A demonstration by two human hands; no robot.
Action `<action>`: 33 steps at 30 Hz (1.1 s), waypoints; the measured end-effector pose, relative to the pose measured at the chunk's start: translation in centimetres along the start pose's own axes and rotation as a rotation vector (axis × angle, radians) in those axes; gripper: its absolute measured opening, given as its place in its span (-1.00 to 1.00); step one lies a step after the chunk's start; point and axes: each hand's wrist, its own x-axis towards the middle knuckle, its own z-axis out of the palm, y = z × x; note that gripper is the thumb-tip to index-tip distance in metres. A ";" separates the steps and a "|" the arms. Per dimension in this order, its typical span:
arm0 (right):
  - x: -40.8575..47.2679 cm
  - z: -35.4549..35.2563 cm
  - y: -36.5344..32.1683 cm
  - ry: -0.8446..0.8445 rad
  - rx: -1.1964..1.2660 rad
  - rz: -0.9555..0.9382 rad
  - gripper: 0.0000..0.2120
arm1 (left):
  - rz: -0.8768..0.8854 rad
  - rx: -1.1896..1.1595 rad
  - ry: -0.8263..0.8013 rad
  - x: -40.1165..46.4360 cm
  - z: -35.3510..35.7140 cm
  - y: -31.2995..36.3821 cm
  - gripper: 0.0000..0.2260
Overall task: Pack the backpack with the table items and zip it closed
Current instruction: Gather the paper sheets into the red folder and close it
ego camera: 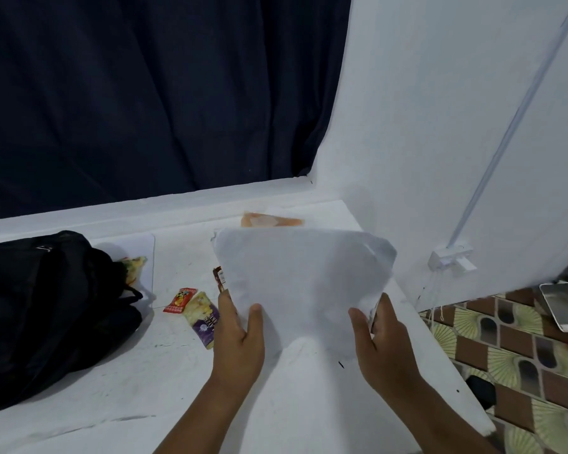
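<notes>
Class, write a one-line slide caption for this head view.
Both hands, left hand and right hand, hold a white sheet above the table, black backpack and snack packets alongside.

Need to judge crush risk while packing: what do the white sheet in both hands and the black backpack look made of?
White sheet: seems thin paper or non-woven fabric, matte, bends softly between left hand and right hand. Black backpack: looks like woven synthetic cloth, slumped with soft folds.
</notes>
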 end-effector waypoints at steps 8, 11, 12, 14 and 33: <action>-2.1 0.6 -0.5 0.021 -0.040 0.006 -0.92 | 0.022 0.052 -0.038 -1.8 -1.1 -0.4 -0.68; -3.3 0.5 -0.5 0.034 -0.037 0.030 -0.82 | -0.026 0.070 -0.089 -2.6 -1.5 -1.4 -0.71; -3.4 0.3 -0.5 0.042 -0.044 0.039 -0.79 | -0.026 0.076 -0.095 -2.7 -1.7 -1.5 -0.69; -3.3 -0.1 -0.6 0.052 -0.026 0.054 -0.82 | -0.025 0.051 -0.107 -2.5 -2.1 -1.4 -0.66; 4.9 -1.0 9.2 -0.458 -0.400 0.257 -0.57 | -0.067 0.593 -0.258 -1.4 4.7 -7.1 -0.48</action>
